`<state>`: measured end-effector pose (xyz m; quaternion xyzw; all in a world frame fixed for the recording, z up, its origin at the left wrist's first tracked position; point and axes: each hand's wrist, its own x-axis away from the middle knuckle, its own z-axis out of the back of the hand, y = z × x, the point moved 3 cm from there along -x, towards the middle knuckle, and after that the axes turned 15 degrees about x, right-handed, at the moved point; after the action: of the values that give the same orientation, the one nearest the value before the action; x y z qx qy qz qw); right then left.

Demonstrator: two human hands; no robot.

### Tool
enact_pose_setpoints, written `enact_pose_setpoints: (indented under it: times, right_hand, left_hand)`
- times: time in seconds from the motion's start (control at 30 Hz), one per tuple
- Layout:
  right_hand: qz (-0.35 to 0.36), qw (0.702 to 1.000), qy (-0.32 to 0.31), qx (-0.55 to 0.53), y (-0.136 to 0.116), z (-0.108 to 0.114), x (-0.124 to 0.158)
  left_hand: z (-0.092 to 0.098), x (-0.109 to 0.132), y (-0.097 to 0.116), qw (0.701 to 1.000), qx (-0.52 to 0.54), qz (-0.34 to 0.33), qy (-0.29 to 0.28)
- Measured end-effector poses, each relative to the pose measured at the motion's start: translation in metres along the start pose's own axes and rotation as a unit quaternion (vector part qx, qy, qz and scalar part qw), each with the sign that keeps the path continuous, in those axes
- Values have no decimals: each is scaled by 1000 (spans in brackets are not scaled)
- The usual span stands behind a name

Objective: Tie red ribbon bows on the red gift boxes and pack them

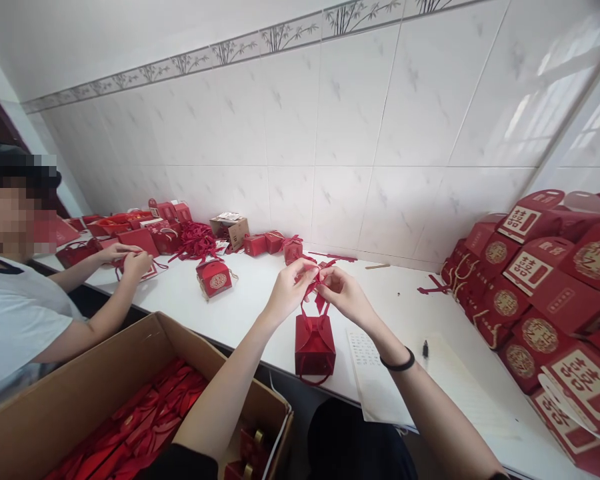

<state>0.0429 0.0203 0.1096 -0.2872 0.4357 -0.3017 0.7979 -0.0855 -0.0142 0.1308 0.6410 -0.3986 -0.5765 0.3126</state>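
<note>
Left hand [292,287] and right hand [348,293]: each pinches the red ribbon [321,303] between thumb and fingers. Red box [315,348]: below both hands, at the tabletop's [260,303] near edge. Cardboard carton [105,380]: below and left of the left hand.

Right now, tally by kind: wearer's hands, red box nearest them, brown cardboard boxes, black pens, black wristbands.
Wearer's left hand and right hand: 2
Red ribboned box nearest them: 1
Large brown cardboard box and small brown cardboard box: 2
Black pen: 1
Black wristband: 1
Total: 7
</note>
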Motion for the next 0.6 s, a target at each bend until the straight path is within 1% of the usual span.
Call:
enact_pose_setpoints:
  times: [0.1, 0.13, 0.2, 0.27, 0.3, 0.4, 0.43, 0.53, 0.6]
  right_hand:
    - [13, 990, 60, 129, -1, 0, 0]
    - [9, 984, 68, 166, -2, -1, 0]
    - [-9, 980, 53, 193, -2, -4, 1]
    - [-22, 986, 29, 164, -2, -8, 2]
    - [-22, 989, 29, 143, -2, -9, 2]
    - [-16, 992, 69, 109, -3, -7, 3]
    - [-18, 993, 73, 95, -4, -6, 4]
    - [-29, 998, 57, 10, -5, -5, 4]
    - [-27, 997, 64, -35, -6, -4, 4]
  left_hand:
    - [-1, 1, 2, 1000, -14, -19, 3]
    - [-1, 1, 2, 1000, -12, -26, 9]
    - [0, 1, 1, 999, 1, -28, 26]
    - [3, 1, -2, 999, 19, -15, 44]
    - [4, 1, -4, 998, 26, -9, 53]
    - [9, 2, -10, 996, 47, -6, 80]
    - [10, 2, -12, 995, 55, -6, 88]
    - [12, 3, -17, 989, 100, 0, 105]
    - [11, 4, -19, 984, 136, 7, 114]
